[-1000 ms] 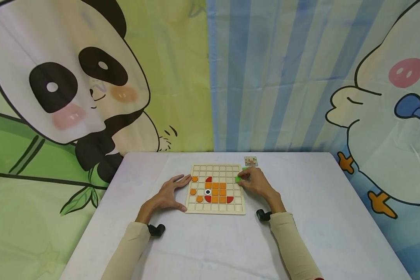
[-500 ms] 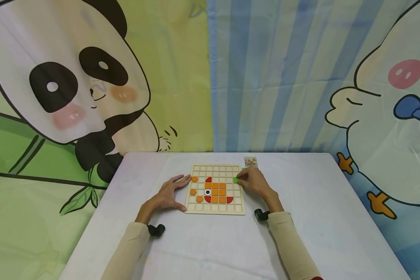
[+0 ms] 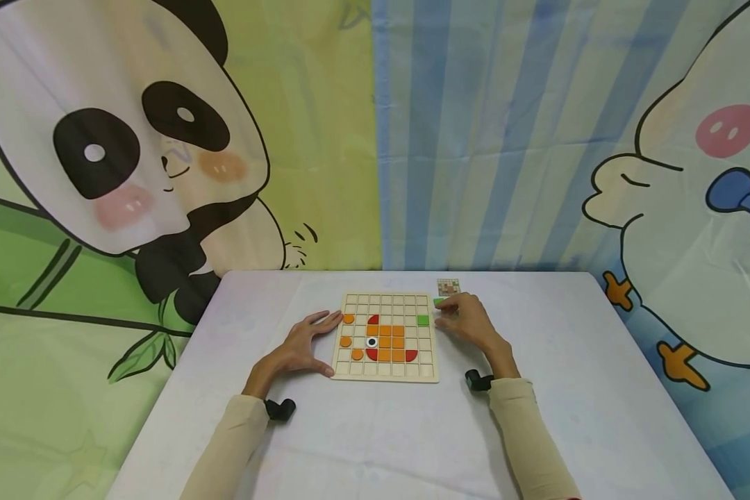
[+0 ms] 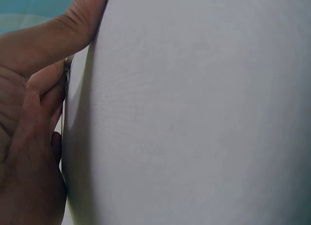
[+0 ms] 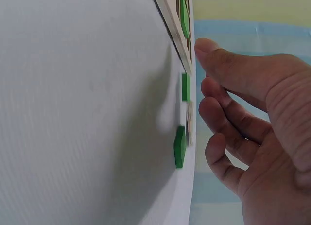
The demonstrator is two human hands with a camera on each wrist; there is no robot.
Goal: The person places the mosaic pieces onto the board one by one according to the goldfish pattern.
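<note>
A wooden grid board (image 3: pixel 385 377) lies on the white table. My left hand (image 3: pixel 298 346) rests at its left edge, fingers and thumb spread against the rim; the left wrist view shows that hand (image 4: pixel 43 103) beside the tabletop. On the board, orange square tiles (image 3: pixel 385 343), red rounded tiles (image 3: pixel 410 355) and an eye tile (image 3: pixel 371 342) form a shape. One green square tile (image 3: pixel 423 320) sits in a cell near the right side. My right hand (image 3: pixel 469 321) hovers just right of the board, fingers loosely bent and holding nothing.
Beyond the board's right corner lie a small picture card (image 3: pixel 448 287) and a loose green tile (image 5: pixel 185 87); another green piece (image 5: pixel 180 147) shows in the right wrist view. Round orange pieces (image 3: pixel 348 319) lie along the board's left side. Printed curtains hang behind the table.
The right hand slid the green tile left into a cell, let go of it and moved off to the right. The left hand stayed at the board's edge.
</note>
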